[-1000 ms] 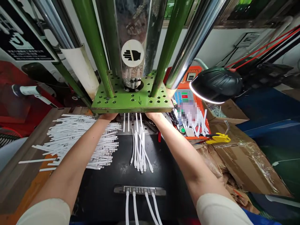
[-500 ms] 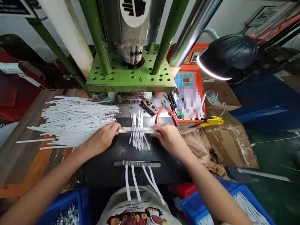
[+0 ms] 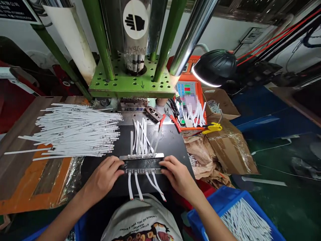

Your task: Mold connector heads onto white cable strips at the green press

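A slim metal bar (image 3: pixel 155 156) lies across the black work surface (image 3: pixel 125 140), with several white strips (image 3: pixel 141 137) fanning away from it toward the press. Nearer to me and parallel lies a second slotted metal bar (image 3: pixel 144 171), from which several white strips (image 3: pixel 136 187) hang toward my lap. My left hand (image 3: pixel 104 174) is by the left ends of the bars, thumb and fingers apart. By the right ends is my right hand (image 3: pixel 178 174), its thumb and forefinger also apart. Whether the fingertips touch the nearer bar is hard to see.
A large pile of white strips (image 3: pixel 77 130) lies on the left. Behind stands a green press plate (image 3: pixel 132 88). Red-handled pliers (image 3: pixel 174 122) and a metal block (image 3: pixel 153 114) lie beyond the bars. Right are a lamp (image 3: pixel 215 67), cardboard box (image 3: pixel 233 144) and blue bin (image 3: pixel 225 201).
The bar that both hands held raised over the loose strips now lies on the surface with strips behind it. Both hands have come nearer to me, and their fingers have spread.
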Demonstrator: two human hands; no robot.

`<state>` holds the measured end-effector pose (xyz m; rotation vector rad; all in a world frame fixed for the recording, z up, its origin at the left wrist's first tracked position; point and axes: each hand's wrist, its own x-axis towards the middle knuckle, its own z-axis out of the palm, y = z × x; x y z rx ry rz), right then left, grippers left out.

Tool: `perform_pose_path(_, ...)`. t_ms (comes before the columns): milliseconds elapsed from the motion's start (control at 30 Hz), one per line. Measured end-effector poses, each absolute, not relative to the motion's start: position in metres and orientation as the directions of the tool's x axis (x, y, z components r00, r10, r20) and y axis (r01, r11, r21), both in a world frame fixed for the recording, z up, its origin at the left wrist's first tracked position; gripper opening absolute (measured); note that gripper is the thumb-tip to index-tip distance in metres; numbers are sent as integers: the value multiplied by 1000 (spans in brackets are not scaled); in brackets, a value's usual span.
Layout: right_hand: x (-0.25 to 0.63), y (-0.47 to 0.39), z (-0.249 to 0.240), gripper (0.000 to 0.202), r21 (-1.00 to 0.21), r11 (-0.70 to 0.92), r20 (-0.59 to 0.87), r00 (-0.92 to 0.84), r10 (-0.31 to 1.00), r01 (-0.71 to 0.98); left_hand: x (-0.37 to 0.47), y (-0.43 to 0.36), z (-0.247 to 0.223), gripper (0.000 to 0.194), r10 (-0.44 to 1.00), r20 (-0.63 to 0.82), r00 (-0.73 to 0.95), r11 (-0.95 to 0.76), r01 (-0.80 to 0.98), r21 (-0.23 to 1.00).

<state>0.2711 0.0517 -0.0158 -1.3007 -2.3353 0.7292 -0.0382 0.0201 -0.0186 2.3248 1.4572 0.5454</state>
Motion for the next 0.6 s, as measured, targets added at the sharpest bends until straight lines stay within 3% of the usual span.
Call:
perform_pose_path(200,265,36,-20,30,-424,610,230,-572,788,670,-28,1,-16,23,873,277,401,-459,868,189)
perform_pose_path(300,260,62,8,32,-426,673,403,-538,740,605,-36,23,9,23,809,412,419,-492,866,86)
perform_pose_path(400,250,119,37,33,-352,736,567,-494,659,578,-50,74,38,25,766,475,434,-505,862,27)
perform_pose_path(500,231,200,41,28,-341,716,561,-479,675,610,-61,146,48,38,881,254,399,-432,897,89)
perform_pose_path(600,206,281,22,30,-446,582,387,-440,810,680,-66,217,39,57,969,17,246,-246,960,134)
